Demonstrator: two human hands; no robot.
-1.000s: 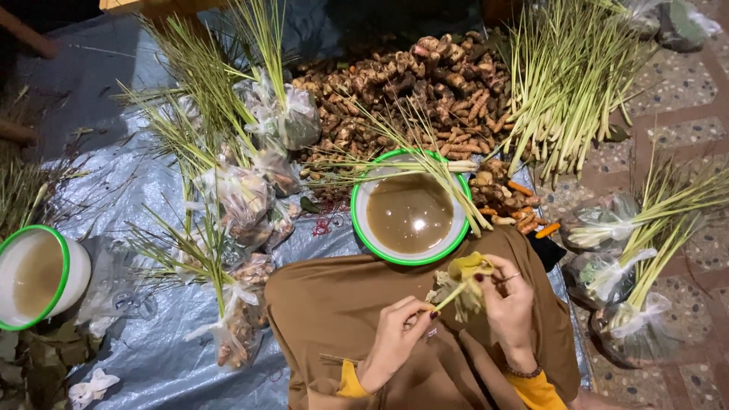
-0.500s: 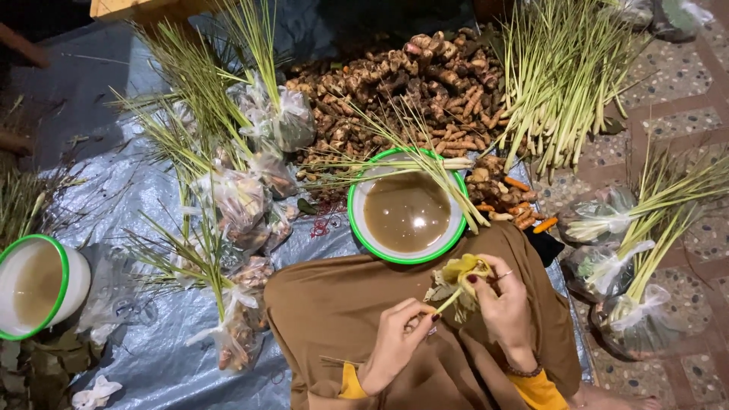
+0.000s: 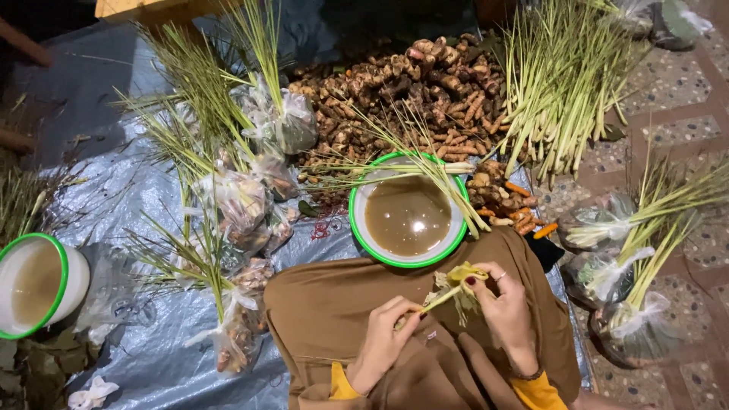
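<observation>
the left hand (image 3: 383,342) is curled, fingers pinched on the lower end of a lemongrass stalk (image 3: 448,292) that lies across the lap. the right hand (image 3: 505,311) is half closed, its fingertips gripping the stalk's frayed yellow-green end, so the stalk runs between both hands over the brown skirt (image 3: 326,311). just beyond the hands a green-rimmed bowl of brown water (image 3: 408,218) touches the skirt's edge. bagged bundles (image 3: 235,205) crowd the left, more bags (image 3: 615,266) the right; bare blue tarp (image 3: 152,357) lies lower left.
</observation>
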